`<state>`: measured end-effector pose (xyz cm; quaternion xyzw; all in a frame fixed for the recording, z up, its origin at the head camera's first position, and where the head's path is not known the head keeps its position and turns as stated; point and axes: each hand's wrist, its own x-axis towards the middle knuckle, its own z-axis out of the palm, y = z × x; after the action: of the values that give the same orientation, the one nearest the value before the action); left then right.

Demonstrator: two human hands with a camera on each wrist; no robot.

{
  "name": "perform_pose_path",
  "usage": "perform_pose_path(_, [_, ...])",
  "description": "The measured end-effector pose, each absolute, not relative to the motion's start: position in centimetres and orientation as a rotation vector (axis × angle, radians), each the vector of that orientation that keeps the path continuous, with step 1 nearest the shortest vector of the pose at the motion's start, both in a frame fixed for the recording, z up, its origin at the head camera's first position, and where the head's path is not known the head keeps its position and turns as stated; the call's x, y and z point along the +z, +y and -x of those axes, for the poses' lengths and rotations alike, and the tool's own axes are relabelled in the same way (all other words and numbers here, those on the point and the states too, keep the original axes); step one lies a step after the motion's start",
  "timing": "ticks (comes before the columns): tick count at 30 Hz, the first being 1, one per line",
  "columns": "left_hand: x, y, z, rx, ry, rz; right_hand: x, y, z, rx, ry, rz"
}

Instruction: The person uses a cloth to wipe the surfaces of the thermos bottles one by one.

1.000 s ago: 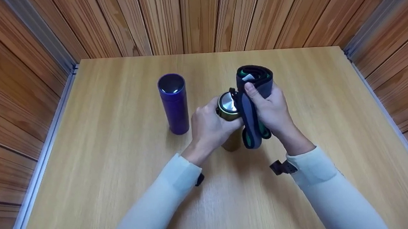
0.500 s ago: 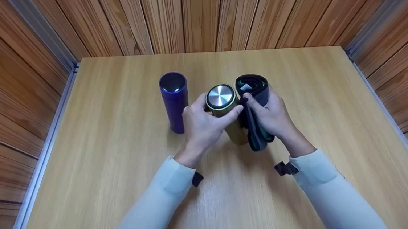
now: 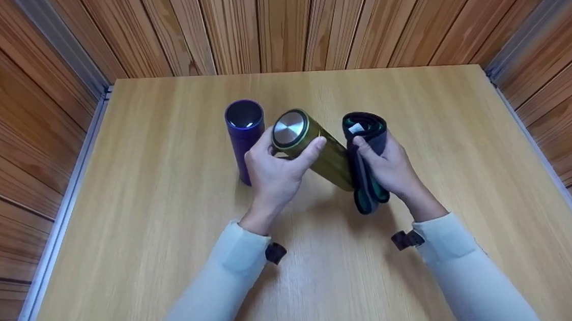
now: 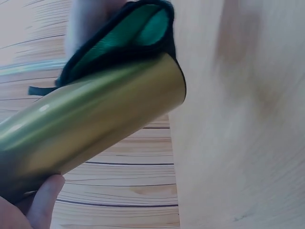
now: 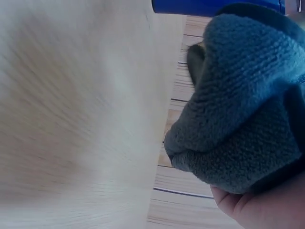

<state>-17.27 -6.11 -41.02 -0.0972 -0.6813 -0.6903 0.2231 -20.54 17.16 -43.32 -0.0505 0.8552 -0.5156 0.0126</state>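
Observation:
My left hand (image 3: 273,174) grips an olive-gold bottle (image 3: 329,159) near its silver-topped lid (image 3: 289,128). The bottle leans, its base pointing down and right, held above the table. In my right hand (image 3: 391,165) is a folded grey cloth (image 3: 367,159) with dark edging, its thumb on the near side. Green inner faces of the cloth (image 4: 143,36) show in the left wrist view, against the bottle's lower side. Behind the left hand a purple bottle (image 3: 245,148) stands upright on the table, partly covered by that hand.
The wooden table (image 3: 159,242) spreads around the hands. Plank walls (image 3: 280,23) rise behind it and on both sides, with metal strips (image 3: 57,234) along the side edges. Small dark wrist cameras (image 3: 275,253) sit at both cuffs.
The gold bottle has come out from beside the cloth, its lid moving left and its body tipping over. My right hand and the cloth have lowered, then shifted slightly right. The purple bottle stays standing.

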Motion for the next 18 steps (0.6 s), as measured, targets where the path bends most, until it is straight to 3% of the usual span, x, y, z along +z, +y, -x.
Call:
perform_pose_path(10, [-40.4, -6.4, 17.1, -2.014, -1.728, 0.254, -43.3, 17.8, 19.9, -2.102, 2.140, -0.098])
perform_pose_path(18, [-40.7, -6.6, 17.5, -2.035, -1.640, 0.259, -44.3, 18.2, 19.3, -2.496, 1.446, -0.098])
